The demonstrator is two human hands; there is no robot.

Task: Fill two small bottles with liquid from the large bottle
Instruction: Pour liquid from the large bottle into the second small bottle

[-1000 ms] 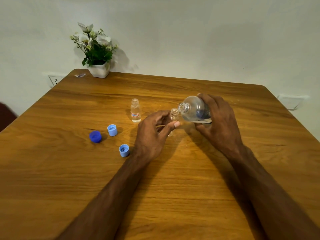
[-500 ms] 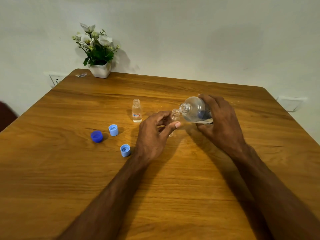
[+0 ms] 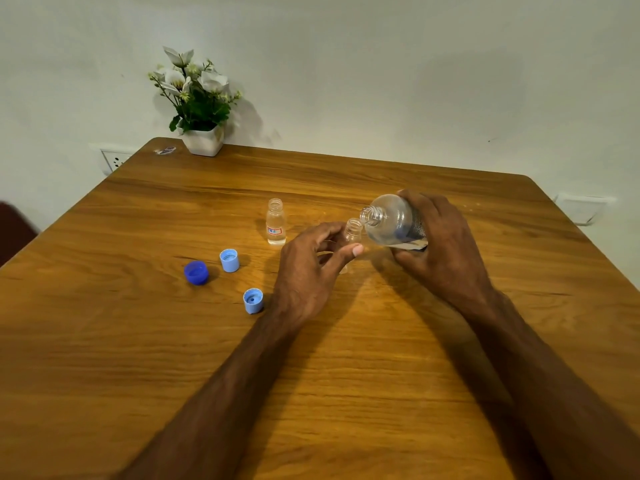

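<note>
Head view only. Wooden table (image 3: 346, 375), glossy brown laminate with streaked grain, rounded corners.

Right hand (image 3: 446, 251) wrapped around large bottle (image 3: 391, 220): clear ribbed plastic, rounded shoulder, threaded neck uncapped, tipped nearly sideways with mouth pointing left and down. Dark label partly under the fingers.

Left hand (image 3: 311, 268) curled around small bottle (image 3: 353, 233), thumb and fingers pinching its body; only the clear threaded neck and rim showing, upright, just below and touching or nearly touching the large bottle's mouth. Cannot tell fill level; body hidden by the fingers.

Second small bottle (image 3: 276, 221) standing free on the table, left of the hands, behind them: clear, cylindrical, open neck, small red-and-white label, clear liquid inside up to the shoulder.

Three loose caps left of the left hand, ridged plastic, round: dark blue cap (image 3: 196, 272) farthest left, light blue cap (image 3: 229, 260) just beside it, another light blue cap (image 3: 253, 301) nearer, close to the left wrist, hollow side up.

Far left corner: white square pot (image 3: 203, 143) with white flowers and green leaves, against plain pale wall.
</note>
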